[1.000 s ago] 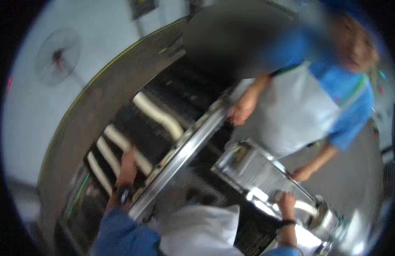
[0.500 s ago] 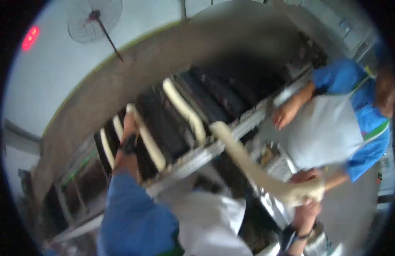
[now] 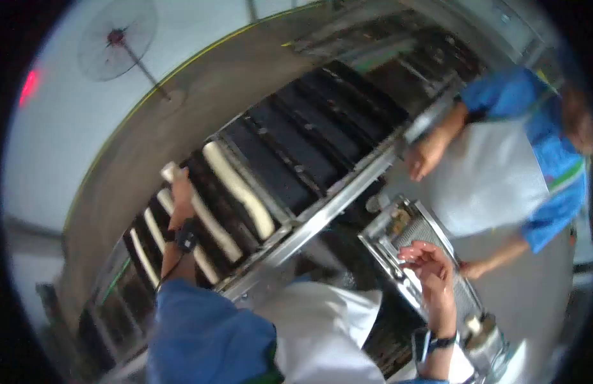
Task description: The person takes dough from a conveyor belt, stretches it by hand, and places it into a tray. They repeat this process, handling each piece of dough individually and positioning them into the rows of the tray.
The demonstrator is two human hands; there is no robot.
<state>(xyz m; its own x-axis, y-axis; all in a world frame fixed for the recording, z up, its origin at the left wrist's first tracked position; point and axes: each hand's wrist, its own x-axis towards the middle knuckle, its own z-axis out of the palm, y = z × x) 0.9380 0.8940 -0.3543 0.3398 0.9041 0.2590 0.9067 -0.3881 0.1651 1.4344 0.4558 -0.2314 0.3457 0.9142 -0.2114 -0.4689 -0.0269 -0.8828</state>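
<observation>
My left hand (image 3: 180, 188) reaches over the black troughs of the line, its fingers closed round the upper end of a long pale strip (image 3: 211, 225) that looks like dough. To its right, a thicker pale strip (image 3: 235, 185) lies in a trough; several thinner ones lie to its left. Over the metal tray at the right is my right hand (image 3: 431, 269), palm up, fingers loosely bent and apart, holding nothing. A co-worker's hand (image 3: 475, 269) is close beyond it, at the tray's far side.
The metal rail (image 3: 322, 214) of the line runs diagonally in front of me. A co-worker in a white apron (image 3: 485, 179) stands at the right, another hand near the rail. Beside the tray (image 3: 447, 230) is a metal container (image 3: 485, 349). A fan (image 3: 117, 38) stands behind.
The long pale piece that my right hand and the co-worker held is out of their hands. My right hand has risen and opened. The strips appear farther left and lower.
</observation>
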